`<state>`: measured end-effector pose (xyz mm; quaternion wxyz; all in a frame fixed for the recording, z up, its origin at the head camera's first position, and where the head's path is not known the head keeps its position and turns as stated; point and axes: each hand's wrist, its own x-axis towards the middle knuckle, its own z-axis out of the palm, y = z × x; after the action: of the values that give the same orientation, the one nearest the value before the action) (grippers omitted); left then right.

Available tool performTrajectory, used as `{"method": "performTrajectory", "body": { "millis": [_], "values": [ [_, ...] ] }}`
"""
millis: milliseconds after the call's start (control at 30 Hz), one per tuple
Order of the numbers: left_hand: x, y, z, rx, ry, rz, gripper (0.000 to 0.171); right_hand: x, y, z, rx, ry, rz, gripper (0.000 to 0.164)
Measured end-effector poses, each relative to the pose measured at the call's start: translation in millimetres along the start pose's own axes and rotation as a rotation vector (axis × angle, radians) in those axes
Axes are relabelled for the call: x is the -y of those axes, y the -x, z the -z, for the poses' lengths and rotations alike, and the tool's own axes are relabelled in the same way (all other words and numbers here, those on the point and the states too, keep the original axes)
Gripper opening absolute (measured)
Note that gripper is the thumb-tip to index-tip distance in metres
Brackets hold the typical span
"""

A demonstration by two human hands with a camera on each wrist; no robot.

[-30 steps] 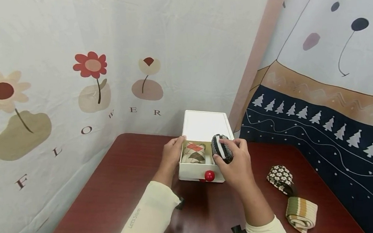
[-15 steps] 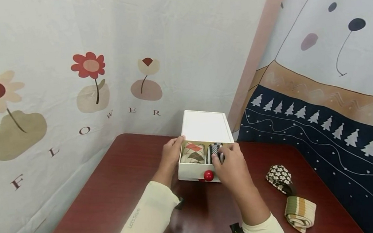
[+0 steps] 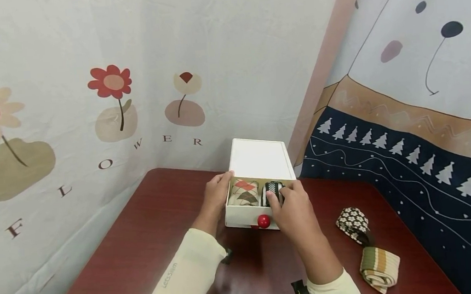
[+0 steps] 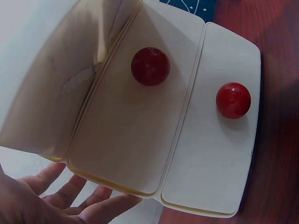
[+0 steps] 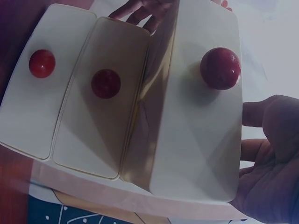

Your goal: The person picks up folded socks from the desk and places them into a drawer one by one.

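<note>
By a dark red table (image 3: 172, 193), a white box (image 3: 260, 159) is being supported, its top drawer (image 3: 241, 215) being presented pulled out. The box's left side is being touched by the left hand (image 3: 215, 194), the fingers being laid there unclenched. By the right hand (image 3: 295, 209), a black-and-white roll (image 3: 274, 188) is being pinched inside the drawer, beside a checked roll (image 3: 244, 193). Farther right, a striped roll (image 3: 380, 265) and a smaller flowered roll (image 3: 352, 223) are being borne by the table. A red knob (image 3: 264, 221) is being displayed on the drawer's front.
</note>
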<state>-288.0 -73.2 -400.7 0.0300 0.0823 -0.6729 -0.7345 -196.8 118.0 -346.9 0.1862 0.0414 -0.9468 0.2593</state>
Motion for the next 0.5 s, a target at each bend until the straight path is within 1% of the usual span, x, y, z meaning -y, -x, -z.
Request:
{"method": "performTrajectory", "body": {
  "millis": [67, 167, 233, 333, 433, 500],
  "values": [
    [0.5, 0.2, -0.5, -0.001, 0.006, 0.001, 0.051, -1.4, 2.5, 0.0, -0.058, -0.022, 0.021, 0.040],
    [0.4, 0.7, -1.3, -0.002, -0.004, -0.001, 0.052, -3.6, 8.4, -2.0, -0.196, -0.064, 0.081, 0.032],
    [0.0, 1.2, -1.4, -0.003, -0.010, -0.005, 0.054, -4.6, 12.9, -4.7, -0.312, -0.089, 0.156, 0.026],
    [-0.9, 1.6, -1.4, -0.004, -0.012, -0.009, 0.055, -5.0, 19.6, -11.5, -0.483, -0.107, 0.293, 0.018],
    [-1.2, 2.0, -0.8, 0.001, 0.002, 0.008, 0.053, -4.6, 25.4, -20.4, -0.606, -0.129, 0.417, 0.014],
    [-0.9, 2.1, -0.5, 0.004, 0.012, 0.017, 0.051, -4.2, 28.5, -26.8, -0.657, -0.151, 0.476, 0.012]
  ]
}}
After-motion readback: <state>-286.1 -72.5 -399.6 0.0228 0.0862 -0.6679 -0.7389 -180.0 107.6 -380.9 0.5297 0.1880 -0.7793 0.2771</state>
